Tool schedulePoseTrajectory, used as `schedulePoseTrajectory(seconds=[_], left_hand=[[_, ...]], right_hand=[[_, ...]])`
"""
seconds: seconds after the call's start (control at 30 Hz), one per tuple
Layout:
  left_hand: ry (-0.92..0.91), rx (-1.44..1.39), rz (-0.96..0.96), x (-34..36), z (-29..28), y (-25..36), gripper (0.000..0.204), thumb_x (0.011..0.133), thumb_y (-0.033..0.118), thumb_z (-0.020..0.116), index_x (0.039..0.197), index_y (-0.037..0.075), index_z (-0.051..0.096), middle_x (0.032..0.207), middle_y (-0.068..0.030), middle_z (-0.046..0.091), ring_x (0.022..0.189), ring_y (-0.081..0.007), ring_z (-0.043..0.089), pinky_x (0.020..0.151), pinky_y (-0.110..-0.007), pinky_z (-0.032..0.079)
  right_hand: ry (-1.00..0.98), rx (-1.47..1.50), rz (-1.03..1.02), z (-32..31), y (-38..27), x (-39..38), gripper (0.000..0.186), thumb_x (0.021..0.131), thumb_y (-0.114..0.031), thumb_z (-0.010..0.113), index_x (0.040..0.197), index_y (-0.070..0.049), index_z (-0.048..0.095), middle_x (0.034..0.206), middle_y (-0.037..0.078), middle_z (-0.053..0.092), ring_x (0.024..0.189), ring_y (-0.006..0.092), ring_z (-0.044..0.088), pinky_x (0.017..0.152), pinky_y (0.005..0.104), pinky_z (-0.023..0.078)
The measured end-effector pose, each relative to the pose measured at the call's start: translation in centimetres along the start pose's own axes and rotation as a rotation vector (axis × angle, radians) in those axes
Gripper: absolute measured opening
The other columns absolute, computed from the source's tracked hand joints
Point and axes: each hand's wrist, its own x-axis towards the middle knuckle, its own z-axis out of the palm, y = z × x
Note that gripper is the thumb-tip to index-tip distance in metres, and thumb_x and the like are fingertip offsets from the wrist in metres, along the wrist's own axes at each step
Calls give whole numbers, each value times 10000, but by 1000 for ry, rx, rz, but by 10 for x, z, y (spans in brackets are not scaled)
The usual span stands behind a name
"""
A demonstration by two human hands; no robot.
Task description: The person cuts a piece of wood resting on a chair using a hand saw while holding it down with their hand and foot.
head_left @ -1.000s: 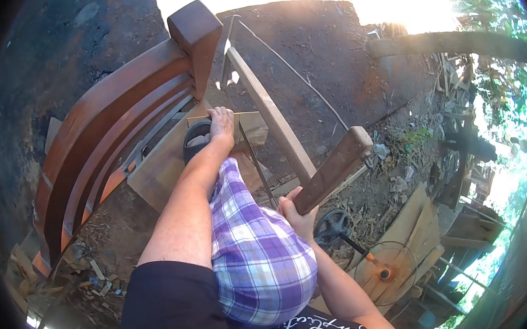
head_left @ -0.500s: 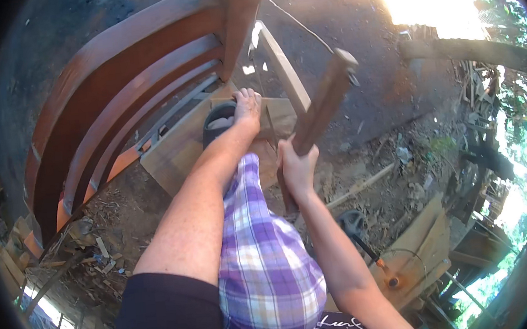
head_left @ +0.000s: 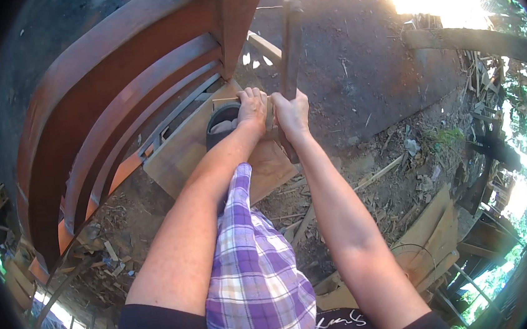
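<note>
My right hand [head_left: 293, 115] grips the dark wooden end bar of a frame saw [head_left: 292, 40]; the bar stands nearly upright. The saw's lighter crossbar [head_left: 264, 46] runs away from me, and its blade is mostly hidden. My left hand [head_left: 252, 108] is closed, fingers bent over a piece of wood [head_left: 226, 99] of which only a narrow pale edge shows. It lies on a wide wooden board [head_left: 177, 148]. Beside this hand, my foot in a dark clog [head_left: 215, 131] presses on the board. Both hands are close together.
A large reddish-brown wooden frame with curved slats [head_left: 122, 48] rises at the left. Wood scraps and shavings litter the dirt floor [head_left: 350, 147]. Planks [head_left: 430, 237] lie at lower right, and a beam [head_left: 475, 45] at upper right. A plaid purple cloth [head_left: 255, 284] hangs before me.
My right hand has pushed the saw forward and slightly left, so its end bar now stands more upright and nearer my left hand. My left hand has kept its place on the wood.
</note>
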Motion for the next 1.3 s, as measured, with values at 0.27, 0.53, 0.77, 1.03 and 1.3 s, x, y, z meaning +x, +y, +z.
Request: schedulePoseTrajectory(seconds=[0.27,0.53,0.77,1.03,1.3], left_hand=[[48,-4,-32,4,0,-1,423,880,241,558,1264,67,525,1105,-102,536,1032,-283,512,886,-500,426],[65,-40,-9,2,-1,-5,518,833,293,617,1272,40,510,1111,-117,527,1057,-297,499,902,-502,421],[50,56,-52,0,-5,-8,542,816,294,637,1280,46,505,1120,-121,528,1056,-292,496,887,-495,429],[57,-31,-37,1,-4,-3,895,542,375,837,1267,6,463,1102,-114,499,1031,-269,490,862,-427,415],[1,-24,13,2,-4,-7,974,495,421,868,1272,3,455,1139,-121,497,1067,-278,481,852,-413,418]], right_hand=[[17,386,169,-121,-71,-189,179,841,-42,629,721,-79,502,590,-16,532,467,90,500,454,253,395],[35,251,-24,-26,-12,-49,173,796,-73,604,640,-52,531,516,5,520,398,99,481,402,269,365],[-41,156,-97,-52,-25,-89,163,793,-49,607,652,-54,526,521,7,518,442,100,502,436,266,380],[-9,256,77,-102,-57,-156,184,841,-29,613,698,-71,504,587,-11,525,474,85,480,461,258,394],[29,26,-69,-12,20,-22,163,802,-58,601,655,-37,533,514,1,512,417,91,492,392,277,369]])
